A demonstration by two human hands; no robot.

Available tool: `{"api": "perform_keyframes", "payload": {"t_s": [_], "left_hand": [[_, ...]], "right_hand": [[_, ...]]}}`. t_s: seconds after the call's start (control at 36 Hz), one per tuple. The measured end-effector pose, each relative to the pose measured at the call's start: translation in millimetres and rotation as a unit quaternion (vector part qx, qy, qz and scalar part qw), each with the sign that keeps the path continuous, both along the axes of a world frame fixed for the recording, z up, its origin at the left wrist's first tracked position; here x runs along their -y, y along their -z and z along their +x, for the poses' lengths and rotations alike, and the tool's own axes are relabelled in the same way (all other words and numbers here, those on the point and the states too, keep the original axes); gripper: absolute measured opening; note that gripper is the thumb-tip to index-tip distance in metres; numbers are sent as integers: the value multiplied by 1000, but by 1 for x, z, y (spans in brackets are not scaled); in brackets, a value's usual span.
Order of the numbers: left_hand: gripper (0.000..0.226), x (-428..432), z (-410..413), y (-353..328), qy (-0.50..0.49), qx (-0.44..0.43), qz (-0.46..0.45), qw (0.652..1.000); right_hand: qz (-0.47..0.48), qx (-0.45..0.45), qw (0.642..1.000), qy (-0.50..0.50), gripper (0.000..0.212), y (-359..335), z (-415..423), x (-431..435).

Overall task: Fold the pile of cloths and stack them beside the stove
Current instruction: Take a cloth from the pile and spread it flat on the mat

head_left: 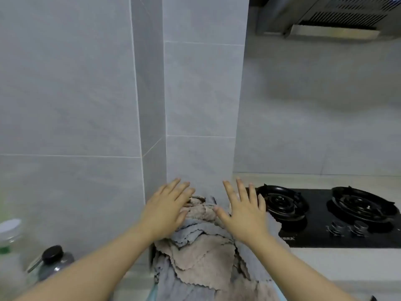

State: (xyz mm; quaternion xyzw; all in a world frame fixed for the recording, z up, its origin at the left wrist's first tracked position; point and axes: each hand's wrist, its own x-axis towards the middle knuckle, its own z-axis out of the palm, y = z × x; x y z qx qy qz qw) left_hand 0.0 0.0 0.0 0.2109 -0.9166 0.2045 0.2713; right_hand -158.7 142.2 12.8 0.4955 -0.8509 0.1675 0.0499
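Here, left hand [167, 211] and right hand [245, 213], fingers splayed and empty, reach over cloths [201, 257] between bottle [54, 261] and stove [325, 216].

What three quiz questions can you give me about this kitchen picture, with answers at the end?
1. True or false: the left hand and right hand each grip a cloth.
2. How many burners show on the stove? A one, B two, C four.
3. Fill in: the stove lies to the ____ of the pile of cloths.
Key: 1 false, both hands are open with straight fingers over the pile. 2 B. 3 right.
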Motion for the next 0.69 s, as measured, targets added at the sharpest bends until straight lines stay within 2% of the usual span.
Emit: {"api": "perform_keyframes", "payload": {"t_s": [0.06, 0.11, 0.19, 0.33, 0.42, 0.53, 0.64, 0.69], "left_hand": [[50, -2, 0, 20, 15, 34, 16, 999], [48, -7, 6, 53, 23, 71, 44, 996], [47, -15, 13, 91, 43, 89, 125, 987], [56, -35, 23, 132, 4, 120, 245, 962], [50, -47, 27, 156, -11, 121, 227, 966], [47, -53, 34, 196, -7, 53, 171, 984], [47, -57, 41, 233, -17, 1, 159, 987], [42, -55, 43, 245, -16, -13, 141, 990]], "right_hand": [[32, 17, 999, -3, 85, 20, 3, -4], [78, 39, 996, 0, 75, 46, 6, -12], [135, 83, 987, -12, 70, 79, 16, -23], [174, 157, 972, -19, 66, 123, 32, -40], [191, 181, 965, -15, 71, 147, 39, -49], [181, 203, 962, 1, 78, 181, 46, -56], [166, 115, 979, 12, 90, 211, 50, -63], [145, 83, 986, 8, 79, 219, 51, -65]]}}
